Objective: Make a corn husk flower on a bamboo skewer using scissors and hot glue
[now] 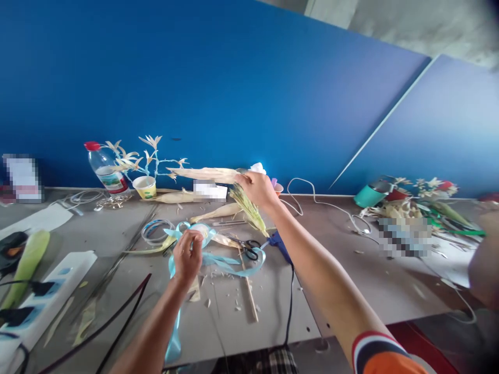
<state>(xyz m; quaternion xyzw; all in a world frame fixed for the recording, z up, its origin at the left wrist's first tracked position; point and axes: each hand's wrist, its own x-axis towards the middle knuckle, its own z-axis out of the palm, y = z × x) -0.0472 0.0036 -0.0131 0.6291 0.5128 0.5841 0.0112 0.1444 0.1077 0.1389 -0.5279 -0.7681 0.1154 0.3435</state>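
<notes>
Blue ribbon pinched in left hand | right hand fingers closed around corn husk (raised above table)

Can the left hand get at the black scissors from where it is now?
Probably yes: the scissors lie on the table just beside the left hand, nothing over them, though that hand grips the blue ribbon.
</notes>
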